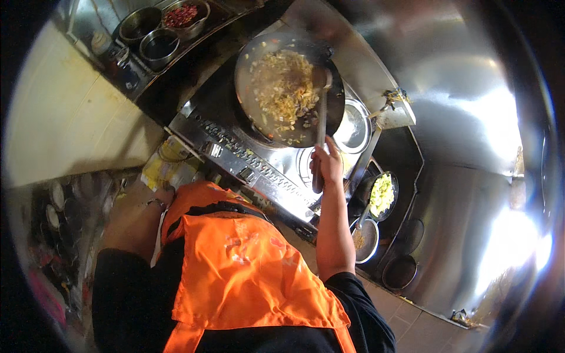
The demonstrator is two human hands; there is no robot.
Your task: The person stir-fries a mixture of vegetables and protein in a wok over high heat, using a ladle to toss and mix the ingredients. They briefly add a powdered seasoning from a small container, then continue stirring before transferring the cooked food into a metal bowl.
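Observation:
My right hand (327, 162) grips the handle of a long metal wok utensil (322, 117). Its head rests inside the right side of a large dark wok (245, 108), and blur hides whether it is a ladle or a spatula. Steaming fried food (284, 84), yellowish-brown with chopped bits in it, fills the wok's middle. My left hand (166, 194) is low beside the orange apron (251, 264), close to a yellow-and-white cloth or packet (170, 165). The apron and shadow hide its fingers, so I cannot tell whether it holds anything.
Right of the wok sits a round metal pan (353, 128). Further right are a bowl of chopped green vegetables (382, 194) and a bowl of brown seasoning (366, 247) with a spoon. Metal pots (160, 49), one with red chillies (181, 16), stand upper left. A steel splash guard (362, 57) borders the stove.

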